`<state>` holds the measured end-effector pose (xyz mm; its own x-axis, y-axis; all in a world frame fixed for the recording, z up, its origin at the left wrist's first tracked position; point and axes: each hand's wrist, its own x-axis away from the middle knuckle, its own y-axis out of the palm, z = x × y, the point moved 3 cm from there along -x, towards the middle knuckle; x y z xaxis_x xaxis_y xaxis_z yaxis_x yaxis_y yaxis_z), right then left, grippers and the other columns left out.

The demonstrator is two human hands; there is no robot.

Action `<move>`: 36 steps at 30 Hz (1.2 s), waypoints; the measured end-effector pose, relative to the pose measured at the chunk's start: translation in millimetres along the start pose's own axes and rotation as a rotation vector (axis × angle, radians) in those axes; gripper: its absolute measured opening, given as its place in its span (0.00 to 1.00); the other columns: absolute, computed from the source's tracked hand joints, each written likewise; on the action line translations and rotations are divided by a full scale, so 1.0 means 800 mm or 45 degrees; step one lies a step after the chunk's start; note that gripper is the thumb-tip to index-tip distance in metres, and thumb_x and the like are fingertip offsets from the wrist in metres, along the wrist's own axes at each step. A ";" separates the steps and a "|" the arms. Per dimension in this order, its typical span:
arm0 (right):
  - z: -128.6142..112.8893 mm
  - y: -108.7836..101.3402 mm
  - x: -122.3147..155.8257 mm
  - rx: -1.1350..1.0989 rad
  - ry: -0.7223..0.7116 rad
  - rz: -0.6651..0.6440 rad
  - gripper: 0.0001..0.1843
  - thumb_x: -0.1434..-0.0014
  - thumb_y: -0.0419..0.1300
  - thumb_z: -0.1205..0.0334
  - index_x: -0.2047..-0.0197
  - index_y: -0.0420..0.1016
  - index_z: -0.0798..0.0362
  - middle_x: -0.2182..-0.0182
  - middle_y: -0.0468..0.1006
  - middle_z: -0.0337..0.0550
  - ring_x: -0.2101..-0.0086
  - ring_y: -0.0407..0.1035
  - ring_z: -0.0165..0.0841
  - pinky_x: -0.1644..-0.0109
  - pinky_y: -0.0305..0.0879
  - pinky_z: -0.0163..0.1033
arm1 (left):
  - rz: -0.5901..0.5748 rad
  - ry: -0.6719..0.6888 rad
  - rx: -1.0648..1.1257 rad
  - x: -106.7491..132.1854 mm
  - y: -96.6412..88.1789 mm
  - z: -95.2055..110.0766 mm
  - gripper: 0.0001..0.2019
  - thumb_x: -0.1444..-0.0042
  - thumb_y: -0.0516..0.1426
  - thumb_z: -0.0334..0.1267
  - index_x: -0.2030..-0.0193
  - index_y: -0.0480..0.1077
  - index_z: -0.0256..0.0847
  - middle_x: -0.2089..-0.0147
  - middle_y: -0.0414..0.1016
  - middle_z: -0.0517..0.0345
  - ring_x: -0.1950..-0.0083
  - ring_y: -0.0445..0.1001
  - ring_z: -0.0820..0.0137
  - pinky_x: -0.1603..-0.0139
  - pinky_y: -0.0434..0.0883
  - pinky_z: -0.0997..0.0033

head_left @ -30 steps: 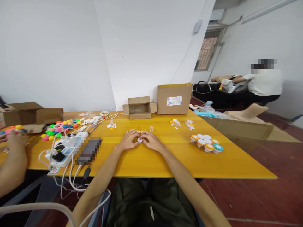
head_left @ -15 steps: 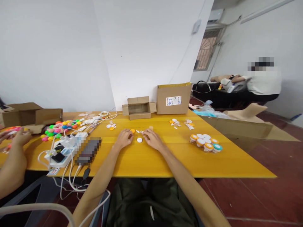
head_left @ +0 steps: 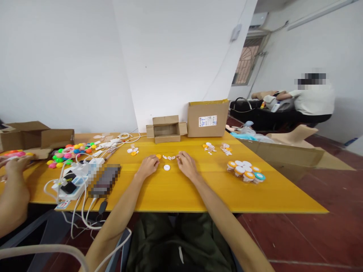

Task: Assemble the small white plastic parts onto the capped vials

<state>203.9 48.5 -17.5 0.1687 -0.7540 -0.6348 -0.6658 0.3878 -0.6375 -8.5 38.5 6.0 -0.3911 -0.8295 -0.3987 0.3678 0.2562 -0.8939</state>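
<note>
My left hand (head_left: 149,166) rests on the table with its fingers curled inward; whatever they may hold is hidden. Just beyond its fingertips lies an orange ring-shaped lid (head_left: 158,156). My right hand (head_left: 186,164) is on the other side, fingers bent and drawn together at the right end of a short row of small white plastic pieces (head_left: 169,158). What sits under those fingers cannot be made out. Between the two hands, nearer to me, a round white disc (head_left: 166,167) lies flat on the wood.
Several small clear jars with coloured lids (head_left: 246,172) stand at right. Loose lids and clear parts lie in piles (head_left: 209,146). Behind are a small open carton (head_left: 166,130) and a larger box (head_left: 208,121). At left are a power strip (head_left: 76,185), a phone (head_left: 105,180) and another person's arm (head_left: 14,189).
My right hand has shifted slightly right, uncovering more of the small white pieces and covering a pale clear part seen behind it before. My left hand stays in place.
</note>
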 end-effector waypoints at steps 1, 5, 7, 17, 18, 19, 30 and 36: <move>0.001 0.000 0.000 -0.002 -0.004 0.009 0.09 0.41 0.57 0.70 0.63 0.75 0.46 0.59 0.76 0.45 0.58 0.70 0.39 0.54 0.69 0.42 | 0.003 0.002 0.003 0.000 0.001 0.000 0.10 0.40 0.53 0.30 0.67 0.73 0.44 0.63 0.76 0.52 0.57 0.76 0.63 0.56 0.70 0.66; 0.003 -0.004 -0.001 0.012 0.006 0.028 0.09 0.41 0.56 0.70 0.63 0.74 0.46 0.59 0.76 0.45 0.58 0.70 0.38 0.54 0.68 0.41 | 0.006 0.001 0.012 -0.001 0.002 0.000 0.10 0.39 0.52 0.30 0.67 0.72 0.44 0.63 0.76 0.53 0.57 0.75 0.63 0.56 0.70 0.67; 0.003 -0.005 -0.001 0.031 0.033 0.022 0.09 0.41 0.56 0.70 0.64 0.73 0.46 0.60 0.76 0.44 0.59 0.70 0.38 0.55 0.68 0.41 | 0.010 -0.006 0.020 -0.001 0.001 0.000 0.10 0.40 0.51 0.30 0.68 0.71 0.44 0.63 0.76 0.53 0.57 0.75 0.64 0.56 0.70 0.67; -0.004 -0.002 -0.002 -0.103 -0.025 -0.117 0.09 0.40 0.57 0.68 0.60 0.76 0.47 0.59 0.75 0.45 0.55 0.70 0.38 0.50 0.68 0.42 | -0.002 -0.041 0.219 -0.002 0.003 0.008 0.08 0.42 0.52 0.31 0.67 0.71 0.43 0.68 0.75 0.58 0.65 0.74 0.68 0.63 0.69 0.71; -0.007 0.000 -0.002 -0.140 -0.049 -0.152 0.08 0.39 0.57 0.67 0.59 0.76 0.47 0.59 0.76 0.44 0.55 0.71 0.37 0.49 0.68 0.43 | -0.006 -0.032 0.256 -0.002 0.004 0.009 0.08 0.42 0.52 0.32 0.67 0.71 0.43 0.68 0.75 0.58 0.65 0.73 0.68 0.63 0.69 0.71; -0.011 0.001 -0.001 -0.182 -0.078 -0.187 0.09 0.39 0.58 0.66 0.58 0.76 0.47 0.59 0.76 0.44 0.55 0.71 0.37 0.48 0.68 0.43 | -0.011 -0.020 0.295 -0.002 0.004 0.011 0.07 0.41 0.52 0.32 0.66 0.71 0.43 0.68 0.75 0.59 0.66 0.73 0.69 0.63 0.69 0.71; -0.032 0.011 0.001 -0.365 -0.190 -0.481 0.20 0.49 0.70 0.60 0.52 0.75 0.48 0.52 0.77 0.45 0.50 0.71 0.40 0.45 0.66 0.47 | -0.050 0.109 0.473 -0.002 0.006 0.028 0.08 0.39 0.52 0.32 0.65 0.71 0.42 0.64 0.74 0.58 0.63 0.71 0.69 0.57 0.70 0.69; -0.033 0.013 -0.001 -0.369 -0.180 -0.471 0.14 0.49 0.70 0.63 0.59 0.75 0.50 0.59 0.77 0.42 0.57 0.71 0.37 0.50 0.66 0.43 | -0.062 0.152 0.459 -0.001 0.006 0.030 0.08 0.38 0.52 0.33 0.64 0.72 0.42 0.64 0.74 0.57 0.62 0.71 0.69 0.56 0.70 0.69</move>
<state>177.6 39.2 -12.3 0.5156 -0.7262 -0.4548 -0.7142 -0.0709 -0.6963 13.9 28.5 6.9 -0.5030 -0.7673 -0.3978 0.6113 0.0096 -0.7914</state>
